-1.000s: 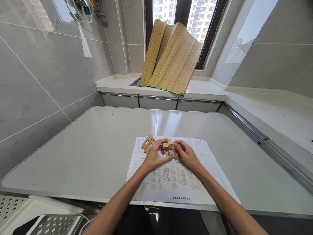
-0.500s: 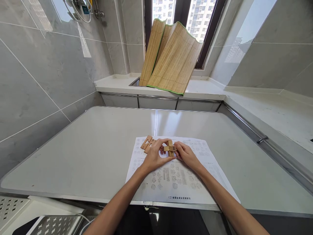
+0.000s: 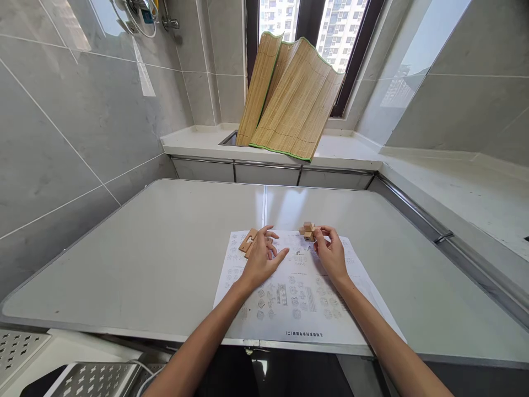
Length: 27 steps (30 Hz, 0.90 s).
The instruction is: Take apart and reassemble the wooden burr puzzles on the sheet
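Note:
A small cross-shaped wooden puzzle (image 3: 308,231) sits at the far edge of a printed instruction sheet (image 3: 297,298) on the white table (image 3: 165,253). My right hand (image 3: 330,253) pinches the puzzle's right side with fingertips. My left hand (image 3: 261,258) hovers over the sheet with fingers spread and holds nothing. Its fingertips are close to loose flat wooden pieces (image 3: 248,242) lying at the sheet's far left corner.
A folded bamboo mat (image 3: 289,94) leans against the window on the white counter (image 3: 351,151) behind the table. Tiled walls close in left and right. A perforated metal rack (image 3: 82,380) sits below the table's near left edge.
My right hand carried the wooden puzzle away from me and to the right, to the sheet's far edge. My left hand let go of it, opened, and shifted toward the loose pieces.

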Motion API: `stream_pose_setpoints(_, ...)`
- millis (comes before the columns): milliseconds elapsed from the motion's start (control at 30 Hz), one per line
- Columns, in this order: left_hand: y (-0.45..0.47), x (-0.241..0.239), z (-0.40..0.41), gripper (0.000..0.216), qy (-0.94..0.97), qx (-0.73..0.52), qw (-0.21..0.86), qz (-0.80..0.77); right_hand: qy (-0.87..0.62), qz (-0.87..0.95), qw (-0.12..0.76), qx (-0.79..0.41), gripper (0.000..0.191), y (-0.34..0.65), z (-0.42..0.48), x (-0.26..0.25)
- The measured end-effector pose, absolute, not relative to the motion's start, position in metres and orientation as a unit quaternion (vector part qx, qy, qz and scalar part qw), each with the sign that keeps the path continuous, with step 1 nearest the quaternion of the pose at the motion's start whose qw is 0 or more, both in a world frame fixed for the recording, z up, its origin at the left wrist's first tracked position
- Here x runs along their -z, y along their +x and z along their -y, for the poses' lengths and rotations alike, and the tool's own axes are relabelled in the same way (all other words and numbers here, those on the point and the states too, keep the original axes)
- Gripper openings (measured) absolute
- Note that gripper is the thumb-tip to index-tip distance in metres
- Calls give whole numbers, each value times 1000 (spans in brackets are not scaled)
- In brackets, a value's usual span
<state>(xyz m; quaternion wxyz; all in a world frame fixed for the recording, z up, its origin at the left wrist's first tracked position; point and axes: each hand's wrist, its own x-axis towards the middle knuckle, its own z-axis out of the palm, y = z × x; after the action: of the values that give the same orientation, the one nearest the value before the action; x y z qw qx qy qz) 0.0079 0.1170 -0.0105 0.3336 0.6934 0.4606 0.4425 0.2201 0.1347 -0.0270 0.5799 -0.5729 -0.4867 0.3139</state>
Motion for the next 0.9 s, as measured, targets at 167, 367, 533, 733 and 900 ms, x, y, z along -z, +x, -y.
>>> stream_pose_setpoints(167,7,9,-113,53,716,-413,319,-465,-656,518,536,-117,41,231,-139,34)
stream_pose_setpoints(367,7,8,-109,45,764,-383,250,-456,-715,497,490,-43,38,245,-142,36)
stream_pose_setpoints(533,5,10,-109,34,802,-352,201,-439,-738,469,484,-38,37,253,-146,40)
stream_pose_setpoints(733,5,9,-108,31,832,-333,156,-414,-758,445,474,-53,35,256,-148,43)
stream_pose_setpoints(900,5,8,-107,29,835,-330,144,-416,-759,445,471,-61,30,257,-148,44)
